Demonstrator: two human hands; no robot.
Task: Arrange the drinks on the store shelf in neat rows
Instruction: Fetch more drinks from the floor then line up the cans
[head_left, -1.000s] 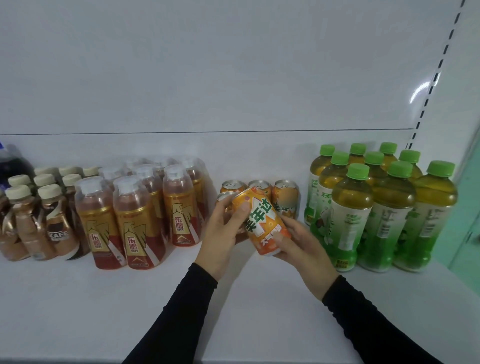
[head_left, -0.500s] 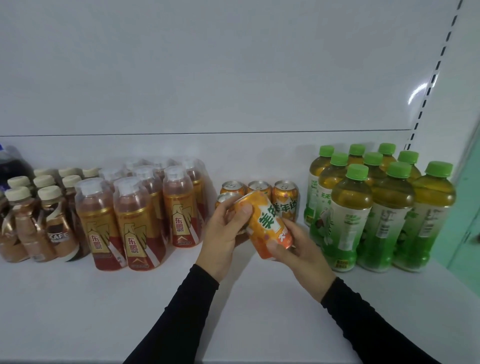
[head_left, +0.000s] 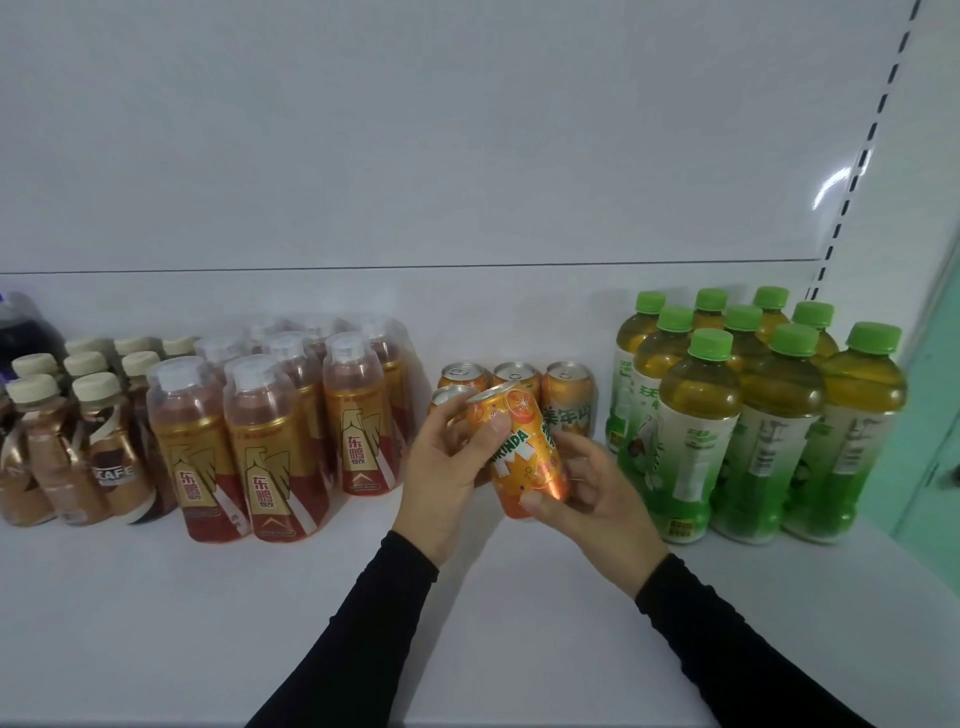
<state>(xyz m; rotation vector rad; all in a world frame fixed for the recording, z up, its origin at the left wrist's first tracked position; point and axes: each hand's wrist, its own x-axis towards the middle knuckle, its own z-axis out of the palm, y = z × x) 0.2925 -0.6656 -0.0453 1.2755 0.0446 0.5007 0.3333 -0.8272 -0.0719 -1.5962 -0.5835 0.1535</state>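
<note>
- The brown coffee bottles (head_left: 78, 447) stand in rows at the far left of the shelf (head_left: 208, 623), so that kind looks already sorted.
- The red-gold bottles (head_left: 270, 431) stand just beside them, also in rows with labels forward.
- The left hand (head_left: 447, 462) grips the top part of the orange can (head_left: 524, 452), thumb pressed on its side.
- This can is tilted above the shelf, in front of the standing cans (head_left: 514, 384); probably the label is being turned forward.
- The right hand (head_left: 587, 493) pinches the can's bottom with curled fingers, to support it.
- The green tea bottles (head_left: 753, 415) fill the right side.
</note>
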